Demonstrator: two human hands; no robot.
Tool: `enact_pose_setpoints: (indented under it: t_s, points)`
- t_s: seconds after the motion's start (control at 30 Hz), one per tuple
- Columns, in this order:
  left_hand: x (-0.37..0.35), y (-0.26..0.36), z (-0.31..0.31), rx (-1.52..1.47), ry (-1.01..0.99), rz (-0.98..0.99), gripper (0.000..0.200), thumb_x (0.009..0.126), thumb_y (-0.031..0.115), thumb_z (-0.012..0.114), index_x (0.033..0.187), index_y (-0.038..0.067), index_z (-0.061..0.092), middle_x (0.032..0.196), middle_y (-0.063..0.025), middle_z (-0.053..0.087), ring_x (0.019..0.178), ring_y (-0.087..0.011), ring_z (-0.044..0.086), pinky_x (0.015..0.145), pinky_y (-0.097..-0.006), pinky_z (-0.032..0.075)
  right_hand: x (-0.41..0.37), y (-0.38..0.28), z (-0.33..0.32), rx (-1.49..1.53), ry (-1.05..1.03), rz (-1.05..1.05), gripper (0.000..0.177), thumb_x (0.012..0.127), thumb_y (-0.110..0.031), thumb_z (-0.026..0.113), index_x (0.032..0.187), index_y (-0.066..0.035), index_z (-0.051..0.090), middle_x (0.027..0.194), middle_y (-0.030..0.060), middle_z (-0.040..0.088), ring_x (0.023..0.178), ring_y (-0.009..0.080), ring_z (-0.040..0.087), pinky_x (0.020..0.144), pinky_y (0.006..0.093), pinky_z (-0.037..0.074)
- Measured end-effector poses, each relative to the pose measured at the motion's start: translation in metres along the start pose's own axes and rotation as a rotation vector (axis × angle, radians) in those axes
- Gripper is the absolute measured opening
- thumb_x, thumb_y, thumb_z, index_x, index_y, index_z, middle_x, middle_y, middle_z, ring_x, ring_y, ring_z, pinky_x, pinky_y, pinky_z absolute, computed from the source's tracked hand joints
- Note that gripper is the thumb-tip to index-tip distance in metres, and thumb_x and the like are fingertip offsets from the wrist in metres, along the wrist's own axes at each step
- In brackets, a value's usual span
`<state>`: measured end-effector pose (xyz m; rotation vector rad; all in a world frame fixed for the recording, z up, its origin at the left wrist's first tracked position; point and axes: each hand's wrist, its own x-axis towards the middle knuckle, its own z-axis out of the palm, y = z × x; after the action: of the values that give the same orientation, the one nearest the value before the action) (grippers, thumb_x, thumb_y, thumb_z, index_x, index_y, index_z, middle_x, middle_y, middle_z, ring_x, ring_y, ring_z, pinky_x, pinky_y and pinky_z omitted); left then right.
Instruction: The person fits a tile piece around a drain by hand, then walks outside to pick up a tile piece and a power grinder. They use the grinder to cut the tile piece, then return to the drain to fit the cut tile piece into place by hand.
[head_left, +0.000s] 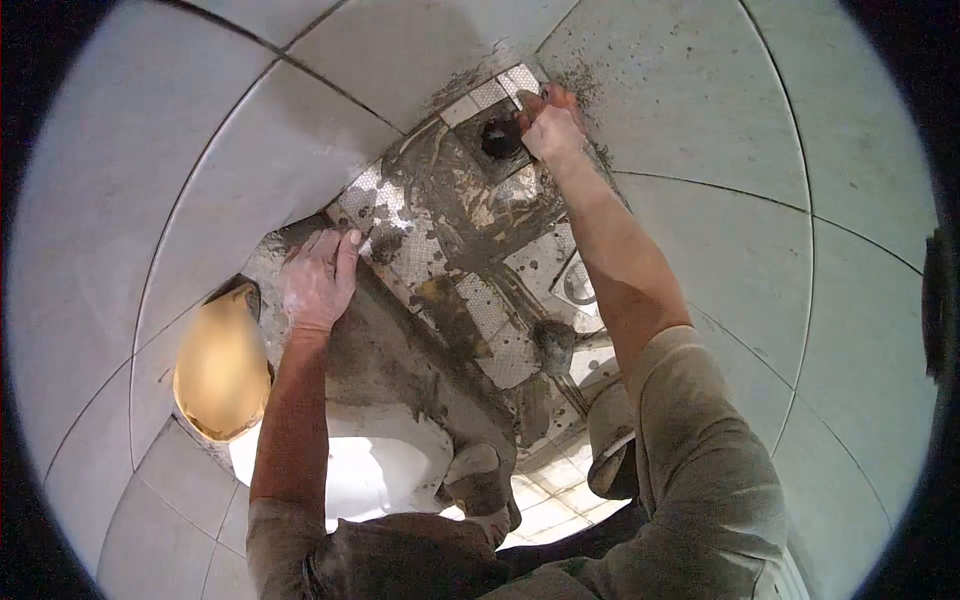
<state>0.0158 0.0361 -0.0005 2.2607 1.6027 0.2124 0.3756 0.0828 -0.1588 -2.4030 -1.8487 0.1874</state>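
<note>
My right hand [553, 122] reaches into the far corner, its fingers curled at a small strip of white mosaic tile [517, 80] against the wall. Part of what the fingers grip is hidden behind them. Beside that hand is a round dark drain hole [501, 138]. More strips of mosaic tile [475, 103] lie along the wall there. My left hand [320, 275], dusty with whitish powder, rests with its fingers laid out on the rough edge of a grey cement ledge [375, 345].
Mortar-smeared mosaic floor tiles [490, 310] cover the recess. A square metal-framed plate [577, 280] lies at its right. Large grey wall tiles [700, 100] close in on both sides. A yellow-lined opening [222, 365] and a white curved fixture [385, 465] are at lower left.
</note>
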Motion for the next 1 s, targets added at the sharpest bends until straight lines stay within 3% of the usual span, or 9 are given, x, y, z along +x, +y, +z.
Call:
enact_pose_setpoints:
  t_s: [0.17, 0.43, 0.53, 0.63, 0.77, 0.87, 0.93, 0.97, 1.0]
  points:
    - [0.0, -0.006, 0.002, 0.016, -0.019, 0.027, 0.027, 0.093, 0.03, 0.056, 0.084, 0.007, 0.065, 0.082, -0.0135, 0.066, 0.074, -0.0361, 0.063, 0.065, -0.0444, 0.051, 0.001, -0.015, -0.028, -0.044, -0.141, 0.018, 0.037, 0.081, -0.028, 0.065, 0.118, -0.027, 0.065, 0.13, 0.0115, 0.049, 0.122, 0.0328, 0.044, 0.099, 0.0415, 0.041]
    - [0.002, 0.004, -0.005, 0.018, -0.03, 0.018, 0.026, 0.094, 0.03, 0.056, 0.086, 0.008, 0.066, 0.082, -0.0127, 0.066, 0.073, -0.0356, 0.064, 0.064, -0.0439, 0.051, -0.002, 0.0, -0.002, 0.04, 0.001, -0.086, 0.039, 0.079, -0.021, 0.065, 0.118, -0.026, 0.065, 0.127, 0.0127, 0.049, 0.121, 0.0334, 0.043, 0.1, 0.0416, 0.04]
    - [0.003, 0.002, -0.004, 0.006, -0.013, 0.059, 0.027, 0.094, 0.03, 0.056, 0.086, 0.007, 0.066, 0.081, -0.0128, 0.066, 0.074, -0.0353, 0.064, 0.065, -0.0435, 0.051, -0.004, 0.001, 0.0, 0.033, 0.002, 0.031, 0.038, 0.079, -0.022, 0.065, 0.117, -0.026, 0.065, 0.129, 0.0129, 0.05, 0.122, 0.0349, 0.044, 0.1, 0.0403, 0.04]
    - [0.004, 0.005, -0.009, 0.036, -0.084, -0.004, 0.026, 0.094, 0.03, 0.056, 0.086, 0.007, 0.066, 0.08, -0.0127, 0.066, 0.074, -0.0352, 0.064, 0.066, -0.0432, 0.051, -0.005, -0.004, -0.008, 0.031, 0.036, 0.034, 0.037, 0.079, -0.024, 0.066, 0.116, -0.026, 0.066, 0.122, 0.0117, 0.052, 0.117, 0.0344, 0.046, 0.099, 0.0403, 0.041]
    - [0.003, 0.007, -0.009, 0.007, -0.032, 0.006, 0.025, 0.093, 0.029, 0.057, 0.086, 0.007, 0.066, 0.08, -0.0128, 0.066, 0.074, -0.0353, 0.064, 0.066, -0.0433, 0.051, -0.004, -0.014, -0.014, 0.067, 0.021, 0.018, 0.04, 0.078, -0.027, 0.067, 0.117, -0.025, 0.065, 0.119, 0.0115, 0.052, 0.116, 0.0337, 0.045, 0.098, 0.0422, 0.041]
    - [0.003, 0.005, -0.008, 0.035, -0.056, 0.009, 0.023, 0.093, 0.027, 0.058, 0.086, 0.007, 0.066, 0.08, -0.0128, 0.066, 0.074, -0.0352, 0.064, 0.067, -0.0431, 0.05, -0.006, -0.02, -0.013, 0.163, -0.068, 0.016, 0.028, 0.08, -0.025, 0.063, 0.107, -0.021, 0.067, 0.114, 0.0105, 0.052, 0.117, 0.0315, 0.042, 0.101, 0.0432, 0.034]
    - [0.003, 0.005, -0.008, 0.01, -0.042, 0.014, 0.023, 0.093, 0.028, 0.058, 0.086, 0.007, 0.066, 0.081, -0.0127, 0.066, 0.074, -0.0349, 0.064, 0.067, -0.0432, 0.05, -0.006, -0.02, -0.005, 0.505, 0.006, 0.081, 0.025, 0.078, -0.024, 0.064, 0.102, -0.018, 0.064, 0.116, 0.0091, 0.051, 0.117, 0.0295, 0.04, 0.102, 0.0393, 0.032]
    - [0.003, 0.004, -0.007, 0.012, -0.042, 0.014, 0.023, 0.093, 0.028, 0.058, 0.086, 0.007, 0.066, 0.081, -0.0127, 0.066, 0.074, -0.0349, 0.064, 0.067, -0.0432, 0.05, -0.006, -0.017, -0.003, 0.506, 0.006, 0.08, 0.025, 0.078, -0.024, 0.064, 0.102, -0.018, 0.064, 0.116, 0.0091, 0.051, 0.117, 0.0295, 0.04, 0.102, 0.0393, 0.032]
    - [0.003, 0.001, -0.005, 0.012, -0.042, 0.018, 0.024, 0.093, 0.028, 0.057, 0.086, 0.007, 0.066, 0.082, -0.0124, 0.066, 0.075, -0.0344, 0.064, 0.068, -0.043, 0.05, -0.007, -0.015, -0.007, 0.314, 0.049, 0.03, 0.032, 0.076, -0.027, 0.067, 0.107, -0.019, 0.066, 0.117, 0.0115, 0.051, 0.116, 0.0323, 0.043, 0.099, 0.0418, 0.037]
